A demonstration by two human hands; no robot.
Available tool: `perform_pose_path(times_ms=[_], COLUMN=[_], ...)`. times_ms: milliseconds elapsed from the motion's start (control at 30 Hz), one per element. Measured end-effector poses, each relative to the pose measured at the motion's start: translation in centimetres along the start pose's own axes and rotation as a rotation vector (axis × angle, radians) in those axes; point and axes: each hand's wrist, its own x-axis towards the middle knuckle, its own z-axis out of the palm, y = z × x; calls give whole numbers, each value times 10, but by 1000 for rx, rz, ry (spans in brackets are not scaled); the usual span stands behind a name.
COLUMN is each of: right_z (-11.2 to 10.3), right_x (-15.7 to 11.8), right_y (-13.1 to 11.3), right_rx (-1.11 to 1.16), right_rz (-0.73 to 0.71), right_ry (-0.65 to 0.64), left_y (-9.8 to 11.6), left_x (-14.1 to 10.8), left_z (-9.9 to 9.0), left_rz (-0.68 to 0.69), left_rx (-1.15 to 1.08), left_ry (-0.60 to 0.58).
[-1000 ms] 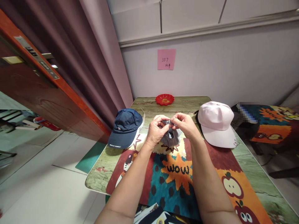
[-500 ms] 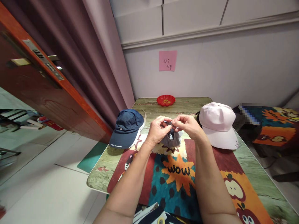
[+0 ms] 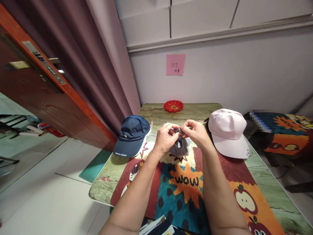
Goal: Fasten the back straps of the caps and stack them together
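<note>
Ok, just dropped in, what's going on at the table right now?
A person holds a grey cap up over the colourful mat, with the left hand and right hand both pinching the strap at its back. A navy cap lies to the left and a pink cap to the right, both flat on the table. A red dish sits at the far edge.

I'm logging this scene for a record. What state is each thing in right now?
Grey cap: held up over the mat, both hands pinching its back strap.
Left hand: shut on the strap.
Right hand: shut on the strap.
Navy cap: resting upright on the table, untouched.
Pink cap: resting upright, untouched.
Red dish: at the far edge of the table.
Door: open.
</note>
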Motion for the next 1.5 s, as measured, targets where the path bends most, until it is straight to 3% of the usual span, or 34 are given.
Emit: perform_pose_path(times_ms=[167, 433, 833, 1133, 1500], right_z=[-3, -3, -11, -7, -15], right_x=[-2, -3, -4, -4, -5], right_y=[-2, -7, -5, -4, -5], right_rx=[39, 109, 112, 150, 135], right_rz=[8, 51, 51, 44, 42], right_ry=[-67, -21, -213, -92, -242], left_y=[1, -1, 0, -3, -3], left_x=[-1, -2, -3, -3, -4], left_z=[1, 3, 0, 0, 0], left_rz=[56, 94, 68, 63, 98], left_rx=[61, 32, 27, 20, 68], left_ry=[21, 55, 32, 44, 17])
